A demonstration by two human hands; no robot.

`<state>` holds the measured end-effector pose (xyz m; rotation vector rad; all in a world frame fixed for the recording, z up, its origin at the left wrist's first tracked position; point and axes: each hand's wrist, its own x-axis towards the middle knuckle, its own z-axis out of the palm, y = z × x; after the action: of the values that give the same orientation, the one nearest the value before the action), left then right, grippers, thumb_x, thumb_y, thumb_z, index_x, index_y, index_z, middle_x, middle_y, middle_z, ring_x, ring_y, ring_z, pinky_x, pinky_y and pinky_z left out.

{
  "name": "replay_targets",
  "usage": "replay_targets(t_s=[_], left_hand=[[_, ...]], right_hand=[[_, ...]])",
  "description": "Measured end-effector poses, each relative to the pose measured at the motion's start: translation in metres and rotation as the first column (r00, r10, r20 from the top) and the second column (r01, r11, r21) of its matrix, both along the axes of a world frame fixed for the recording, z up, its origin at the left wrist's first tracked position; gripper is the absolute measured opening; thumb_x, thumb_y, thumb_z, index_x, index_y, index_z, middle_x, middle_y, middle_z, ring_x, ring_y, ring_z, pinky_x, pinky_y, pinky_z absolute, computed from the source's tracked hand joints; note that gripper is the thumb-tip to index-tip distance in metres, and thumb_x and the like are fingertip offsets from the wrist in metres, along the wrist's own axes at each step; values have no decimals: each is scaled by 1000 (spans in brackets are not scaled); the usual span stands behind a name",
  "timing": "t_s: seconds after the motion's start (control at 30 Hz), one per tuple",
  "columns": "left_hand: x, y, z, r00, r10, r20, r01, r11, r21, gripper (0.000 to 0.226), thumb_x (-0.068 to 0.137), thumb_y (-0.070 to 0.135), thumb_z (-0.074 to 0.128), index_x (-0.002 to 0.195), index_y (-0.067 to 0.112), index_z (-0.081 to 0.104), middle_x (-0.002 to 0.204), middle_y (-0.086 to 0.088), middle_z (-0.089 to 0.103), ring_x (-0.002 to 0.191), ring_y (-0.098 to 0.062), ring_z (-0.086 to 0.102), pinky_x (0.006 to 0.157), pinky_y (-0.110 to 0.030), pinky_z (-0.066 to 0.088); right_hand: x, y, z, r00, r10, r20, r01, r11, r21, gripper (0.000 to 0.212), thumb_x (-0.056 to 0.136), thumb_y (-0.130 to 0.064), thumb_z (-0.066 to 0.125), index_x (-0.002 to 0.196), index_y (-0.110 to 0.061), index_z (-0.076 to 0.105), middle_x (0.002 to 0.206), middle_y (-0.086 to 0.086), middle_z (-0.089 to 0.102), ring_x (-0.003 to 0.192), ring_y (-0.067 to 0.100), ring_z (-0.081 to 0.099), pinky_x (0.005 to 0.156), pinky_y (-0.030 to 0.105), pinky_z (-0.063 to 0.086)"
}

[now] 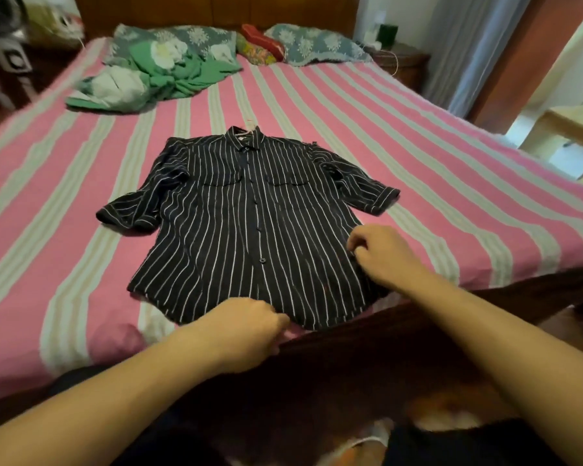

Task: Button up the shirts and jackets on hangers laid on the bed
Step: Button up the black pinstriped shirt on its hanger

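Head view: the striped shirt [249,223] lies flat, front up, on the bed [451,183], its bottom edge at the near edge of the bed.
Left hand [249,331]: fingers curled at the shirt's bottom edge; I cannot tell if they pinch the cloth.
Right hand [381,253]: fingers curled, pinching the shirt's right side edge.
Buttons: the front looks closed, and 1 button [262,261] shows low down.
Risk 1: a hard pull could slide the shirt off the near edge.
Risk 2: a tug could bunch the cloth and pop a button open.
Risk 3: the hanger, barely seen at the collar [244,133], could slip out.
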<state>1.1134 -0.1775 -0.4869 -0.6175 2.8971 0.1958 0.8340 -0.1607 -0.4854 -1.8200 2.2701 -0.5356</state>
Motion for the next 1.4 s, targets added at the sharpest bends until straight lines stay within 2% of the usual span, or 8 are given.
replay_targets(t_s=[0.33,0.53,0.67,0.83,1.0,1.1,1.27,1.4], left_hand=[[-170,-48,39,790,489,-369,-336,850,406,11,99,29,60,99,25,70,88,11,67,83,-5,62,77,-28,53],[-251,-88,-7,746,587,-313,-454,793,405,31,95,8,57,123,19,65,120,1,63,105,-13,61,96,-34,54],[-294,-124,-32,718,546,-432,-447,837,315,38,90,23,66,127,22,57,125,0,53,116,-20,53,102,-41,48],[-330,-163,-60,853,221,-473,-309,944,-115,58,90,38,50,144,19,49,136,-4,56,130,-29,47,111,-45,38],[-312,-173,-29,597,474,-647,-337,880,335,22,96,20,47,78,18,61,74,4,65,72,-18,58,73,-42,51],[-274,-147,2,422,725,-544,-119,639,760,29,101,29,57,91,6,73,89,-10,76,81,-16,68,77,-39,56],[-215,-157,7,10,1000,6,299,-9,954,36,107,27,45,119,2,67,114,-14,75,106,-28,73,96,-44,53],[-191,-177,-15,-86,994,68,291,-40,956,26,104,10,49,119,-3,66,111,-15,76,103,-26,74,92,-42,55]], right_hand=[[-142,-49,-14,829,-429,359,471,881,-35,53,87,15,42,121,-19,64,135,12,60,117,31,59,91,34,45],[-180,-97,-36,925,-286,250,273,958,84,71,93,-5,51,153,-40,34,162,5,17,143,35,29,119,53,29],[-195,-123,-64,974,-200,102,199,980,14,66,87,-9,58,142,-46,51,164,1,19,147,31,15,121,46,17],[-205,-137,-64,925,-149,348,242,940,-242,39,86,-3,52,106,-25,76,116,-2,67,116,23,56,101,33,43],[-190,-115,-42,842,13,540,257,870,-421,16,92,-12,56,89,-19,70,84,-3,71,82,19,65,76,38,52],[-176,-105,-14,735,182,654,151,896,-419,11,89,-18,72,93,-28,69,83,-8,70,78,13,68,72,31,56],[-146,-166,24,950,183,254,-86,932,-352,41,84,-27,79,121,-30,62,117,-6,53,103,14,54,94,28,43],[-84,-215,-1,943,243,228,-179,947,-269,16,92,-41,68,102,-28,68,100,-11,61,90,8,56,83,30,44]])
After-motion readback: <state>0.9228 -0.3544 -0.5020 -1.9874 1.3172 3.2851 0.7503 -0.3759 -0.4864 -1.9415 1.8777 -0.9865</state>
